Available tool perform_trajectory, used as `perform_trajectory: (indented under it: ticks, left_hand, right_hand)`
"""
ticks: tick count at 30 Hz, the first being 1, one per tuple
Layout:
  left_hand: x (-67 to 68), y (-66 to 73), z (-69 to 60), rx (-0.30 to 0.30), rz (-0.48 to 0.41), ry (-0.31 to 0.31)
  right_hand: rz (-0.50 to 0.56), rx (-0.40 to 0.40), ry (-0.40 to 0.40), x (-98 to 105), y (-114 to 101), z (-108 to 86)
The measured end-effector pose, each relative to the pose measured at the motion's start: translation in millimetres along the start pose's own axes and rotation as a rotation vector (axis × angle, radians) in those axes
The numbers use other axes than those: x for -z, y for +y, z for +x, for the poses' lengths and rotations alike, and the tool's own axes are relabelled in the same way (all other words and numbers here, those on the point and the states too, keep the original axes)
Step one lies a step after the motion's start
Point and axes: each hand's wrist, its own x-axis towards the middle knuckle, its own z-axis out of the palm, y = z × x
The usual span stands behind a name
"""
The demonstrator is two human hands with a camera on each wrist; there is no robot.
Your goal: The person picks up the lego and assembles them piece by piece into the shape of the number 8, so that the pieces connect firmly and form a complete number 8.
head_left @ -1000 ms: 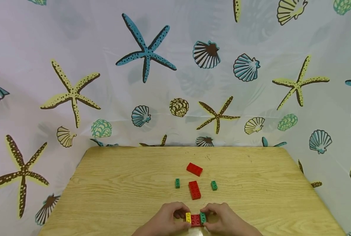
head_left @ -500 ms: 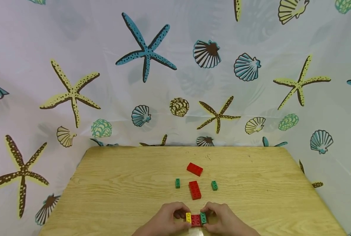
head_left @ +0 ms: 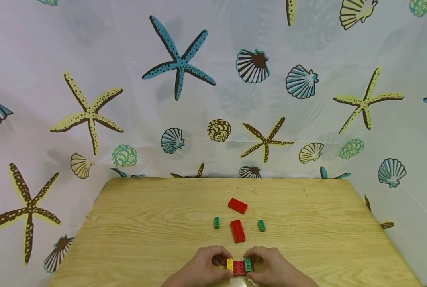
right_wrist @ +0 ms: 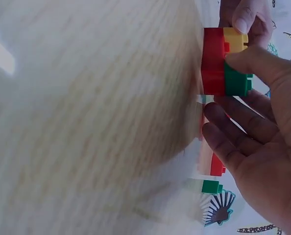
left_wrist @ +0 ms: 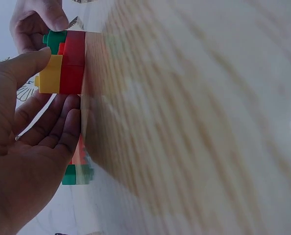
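In the head view my left hand (head_left: 206, 265) pinches a yellow building brick (head_left: 229, 265) between thumb and fingers. Opposite it, my right hand (head_left: 272, 266) pinches a green building brick (head_left: 247, 264) the same way. Both small bricks sit on the ends of a red base (head_left: 238, 268), with red studs showing between them. A seam-like line crosses the red side (left_wrist: 72, 81) in the left wrist view; whether it is one brick or two I cannot tell. In the right wrist view the base stands on the tabletop, the other fingers spread loosely beside it.
Beyond my hands lie a red brick (head_left: 237, 232) and, farther off, an angled red brick (head_left: 237, 205). Small green bricks stand at left (head_left: 216, 223) and right (head_left: 261, 226). A starfish-and-shell curtain (head_left: 199, 99) hangs behind the wooden table (head_left: 145, 223).
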Motion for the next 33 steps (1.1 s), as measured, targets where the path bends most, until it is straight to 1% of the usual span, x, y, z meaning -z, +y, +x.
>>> perform_trajectory:
  ticks: [1, 2, 4, 7, 9, 13, 14, 18, 20, 21, 25, 33]
  left_hand:
    - [0.0, 0.4, -0.2, 0.004, -0.004, -0.001]
    - [0.0, 0.7, -0.4, 0.004, -0.003, 0.001]
    - [0.1, 0.9, -0.4, -0.003, 0.003, 0.003]
    - [0.4, -0.2, 0.2, -0.02, 0.016, 0.004]
    - [0.5, -1.2, 0.7, -0.032, 0.019, 0.001]
    - [1.3, -2.4, 0.6, -0.057, 0.025, -0.009]
    - [1.7, -3.2, 0.6, -0.073, 0.04, -0.016]
    - [2.4, -3.2, 0.0, -0.082, 0.034, -0.025]
    - [2.6, -2.8, 0.0, -0.079, 0.034, -0.024]
    - [2.3, -2.0, -0.1, -0.066, 0.02, -0.019]
    - [1.8, -1.6, 0.1, -0.056, 0.025, -0.013]
    - [0.7, -3.1, 1.4, -0.05, 0.035, -0.004]
  right_hand:
    - [0.023, -0.028, 0.006, 1, -3, -0.4]
    - [0.032, -0.033, 0.013, 2, -5, -0.5]
    - [0.043, -0.017, 0.044, 6, -7, 0.3]
    - [0.038, 0.03, 0.115, 11, -10, 3.9]
    - [0.018, 0.052, 0.163, 13, -11, 8.2]
    - [-0.024, 0.033, 0.23, 14, -12, 17.6]
    - [-0.034, 0.027, 0.242, 14, -12, 19.8]
    - [-0.052, 0.0, 0.261, 12, -11, 28.9]
    - [-0.054, -0.013, 0.269, 11, -11, 33.1]
    - [-0.056, -0.016, 0.274, 10, -10, 35.1]
    - [-0.071, -0.038, 0.304, 7, -8, 41.7]
    - [-0.117, -0.084, 0.327, 2, -5, 50.1]
